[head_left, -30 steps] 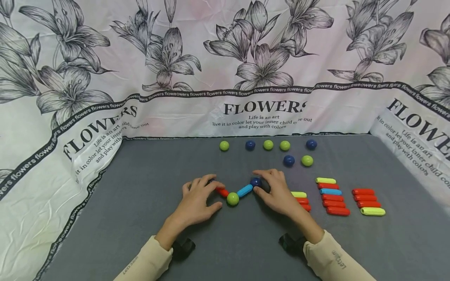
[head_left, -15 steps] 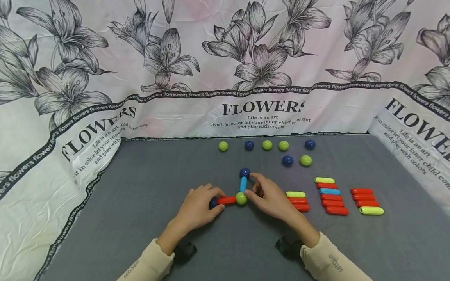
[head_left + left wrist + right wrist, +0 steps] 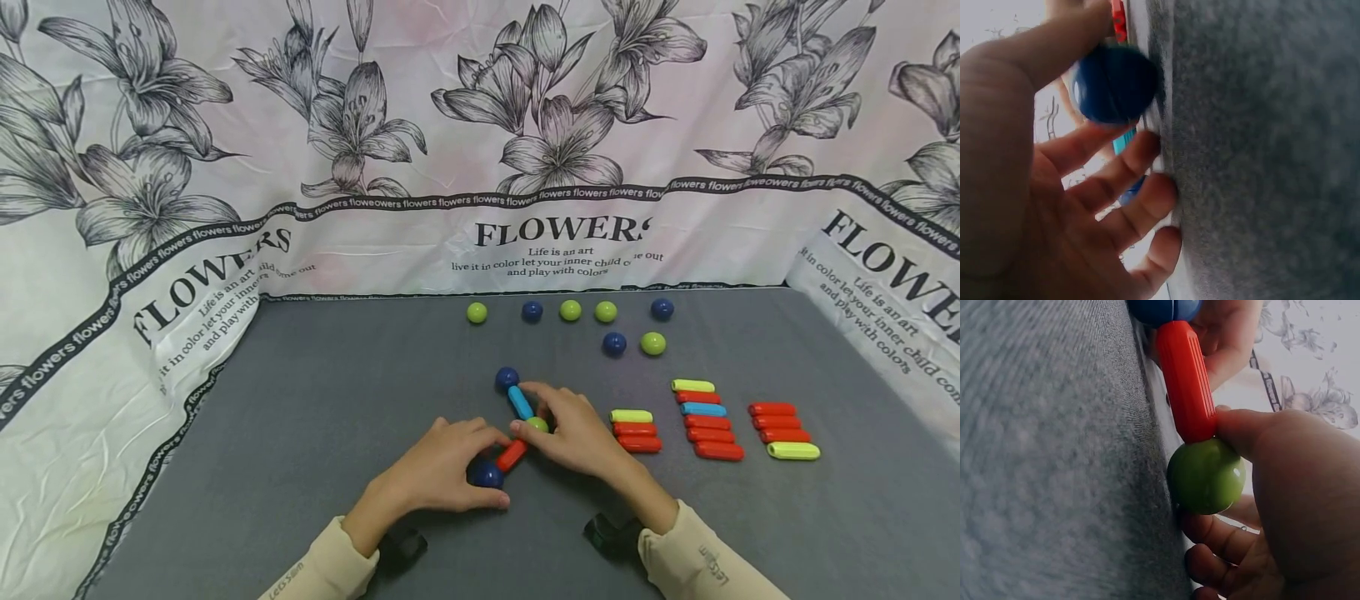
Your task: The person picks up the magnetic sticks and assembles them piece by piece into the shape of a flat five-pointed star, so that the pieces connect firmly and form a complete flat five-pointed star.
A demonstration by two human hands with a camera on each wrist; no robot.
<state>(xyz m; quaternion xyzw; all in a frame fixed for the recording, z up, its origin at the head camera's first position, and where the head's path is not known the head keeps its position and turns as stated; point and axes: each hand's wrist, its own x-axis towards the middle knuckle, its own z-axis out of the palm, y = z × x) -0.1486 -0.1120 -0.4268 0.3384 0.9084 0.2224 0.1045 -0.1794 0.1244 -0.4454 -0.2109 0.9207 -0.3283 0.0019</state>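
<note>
A bent chain of balls and ribbed plastic sticks lies on the grey table. From its near end run a dark blue ball (image 3: 489,474), a red stick (image 3: 512,456), a green ball (image 3: 537,424), a light blue stick (image 3: 520,402) and a second dark blue ball (image 3: 507,379). My left hand (image 3: 435,467) holds the near blue ball between thumb and index finger; its other fingers are spread in the left wrist view. With thumb and fingers, my right hand (image 3: 573,429) grips the green ball (image 3: 1205,476), its thumb at the joint with the red stick (image 3: 1186,381).
Several loose green and blue balls (image 3: 614,344) lie at the back of the table. To the right are three stacks of sticks, a short one (image 3: 636,430), a longer one (image 3: 707,421) and one at far right (image 3: 782,423). A flower-printed cloth (image 3: 555,242) hangs behind.
The chain has turned: its red-stick end swung toward me and its light blue end swung left. My left hand moved nearer and rightward with the blue ball; my right hand now holds the green ball.
</note>
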